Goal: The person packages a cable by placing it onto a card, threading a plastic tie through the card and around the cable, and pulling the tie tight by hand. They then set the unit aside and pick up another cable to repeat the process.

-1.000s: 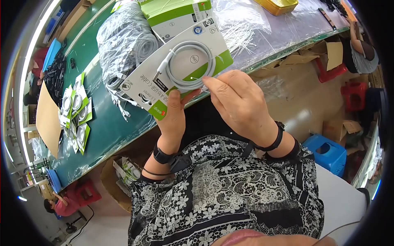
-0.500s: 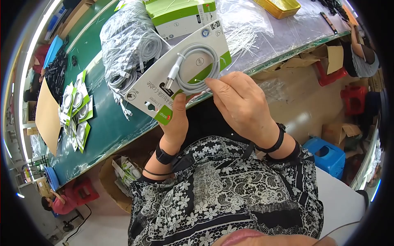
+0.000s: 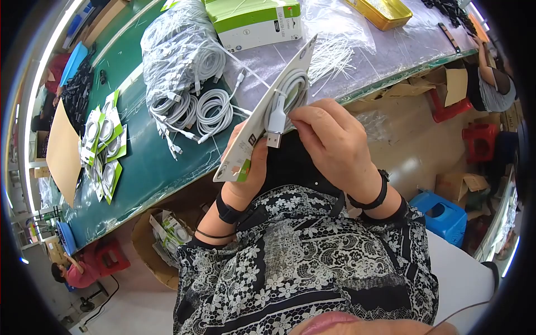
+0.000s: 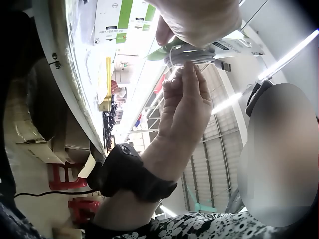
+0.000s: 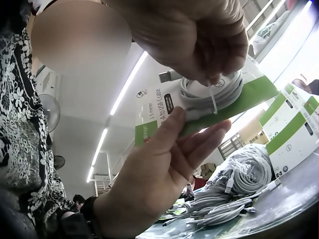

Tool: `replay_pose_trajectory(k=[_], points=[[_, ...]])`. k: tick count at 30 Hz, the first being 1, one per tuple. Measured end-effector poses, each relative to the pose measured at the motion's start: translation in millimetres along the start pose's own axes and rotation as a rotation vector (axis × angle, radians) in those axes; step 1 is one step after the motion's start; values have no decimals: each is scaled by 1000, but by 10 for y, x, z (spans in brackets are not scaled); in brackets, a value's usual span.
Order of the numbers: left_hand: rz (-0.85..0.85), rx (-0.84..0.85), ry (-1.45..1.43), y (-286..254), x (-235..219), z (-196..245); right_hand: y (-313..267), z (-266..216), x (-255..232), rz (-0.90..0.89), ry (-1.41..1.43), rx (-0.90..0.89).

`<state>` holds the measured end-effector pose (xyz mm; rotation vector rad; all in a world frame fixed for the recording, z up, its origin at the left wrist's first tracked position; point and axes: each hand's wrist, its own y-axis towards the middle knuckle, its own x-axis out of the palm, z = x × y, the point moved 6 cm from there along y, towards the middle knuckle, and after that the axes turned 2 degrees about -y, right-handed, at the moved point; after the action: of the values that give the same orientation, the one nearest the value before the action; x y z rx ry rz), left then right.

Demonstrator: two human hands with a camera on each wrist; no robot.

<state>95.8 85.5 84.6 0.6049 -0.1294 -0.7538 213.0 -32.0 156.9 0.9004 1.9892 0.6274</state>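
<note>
A white and green cardboard package card (image 3: 243, 148) is tilted nearly edge-on in the head view, over the table's front edge. My left hand (image 3: 251, 167) grips its lower end, thumb on the front face and fingers behind. On the card's face lies a coiled grey-white USB cable (image 3: 295, 89), its USB-A plug (image 3: 273, 139) pointing down. With thumb and forefinger, my right hand (image 3: 335, 139) pinches a thin white tie (image 5: 213, 97) looped round the coil, as the right wrist view shows. The left wrist view shows both hands meeting at the coil.
Bundled cables (image 3: 187, 61) and loose coils (image 3: 215, 111) lie on the green table beyond the card. Behind are a green-white box (image 3: 259, 36), loose white ties (image 3: 332, 61) and a yellow tin (image 3: 385, 14). Finished-looking cable packs (image 3: 106, 139) lie left; a carton (image 3: 146, 237) stands below.
My left hand has turned the card from facing the camera to nearly edge-on, swinging the plug downward. The right hand stays at the coil, with little movement.
</note>
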Motion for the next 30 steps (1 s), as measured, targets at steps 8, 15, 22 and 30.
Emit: replay_pose_trajectory(k=[8, 15, 22, 30], points=[[103, 159, 117, 61, 47, 106, 45, 100, 64, 58, 16, -36], [23, -444, -827, 114, 145, -40, -382, 860, 254, 116, 584, 488], [-38, -541, -863, -39, 271, -82, -343, 720, 368, -82, 376, 200], [12, -566, -900, -145, 289, -184, -448, 697, 523, -18, 226, 27]])
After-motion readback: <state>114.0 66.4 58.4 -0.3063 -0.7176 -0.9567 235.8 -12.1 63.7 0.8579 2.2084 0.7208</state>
